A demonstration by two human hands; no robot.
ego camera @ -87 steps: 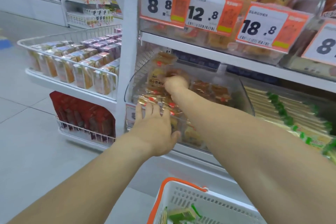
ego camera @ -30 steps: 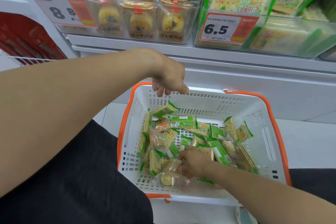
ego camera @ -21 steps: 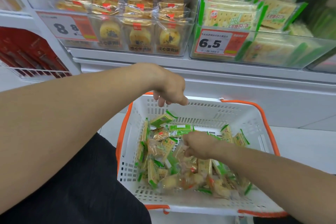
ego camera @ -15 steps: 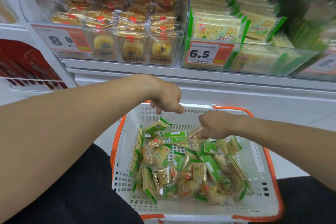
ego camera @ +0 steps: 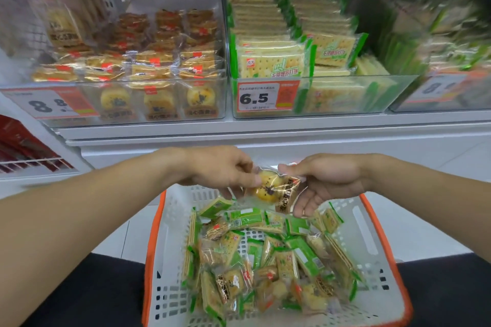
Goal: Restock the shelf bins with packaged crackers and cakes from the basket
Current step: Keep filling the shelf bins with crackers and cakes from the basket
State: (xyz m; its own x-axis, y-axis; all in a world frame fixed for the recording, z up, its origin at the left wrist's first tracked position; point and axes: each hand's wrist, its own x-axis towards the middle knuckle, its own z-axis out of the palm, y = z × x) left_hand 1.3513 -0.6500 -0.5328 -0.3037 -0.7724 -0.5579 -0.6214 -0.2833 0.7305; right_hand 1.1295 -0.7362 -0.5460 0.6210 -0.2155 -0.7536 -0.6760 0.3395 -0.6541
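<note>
One round yellow cake in a clear plastic wrapper [ego camera: 271, 186] hangs between two hands: the left hand [ego camera: 225, 171] pinches its left edge, the right hand [ego camera: 326, 180] pinches its right edge, other fingers loosely spread. Below both hands sits one white plastic basket with orange rim [ego camera: 377, 252], heaped with green-wrapped crackers [ego camera: 303, 255]. Above the hands stand two clear shelf bins, the cake bin [ego camera: 159, 111] and the cracker bin [ego camera: 345, 103].

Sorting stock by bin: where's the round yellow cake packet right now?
Centre of the head view, the cake packet is held between left hand and right hand, above the basket.
</note>
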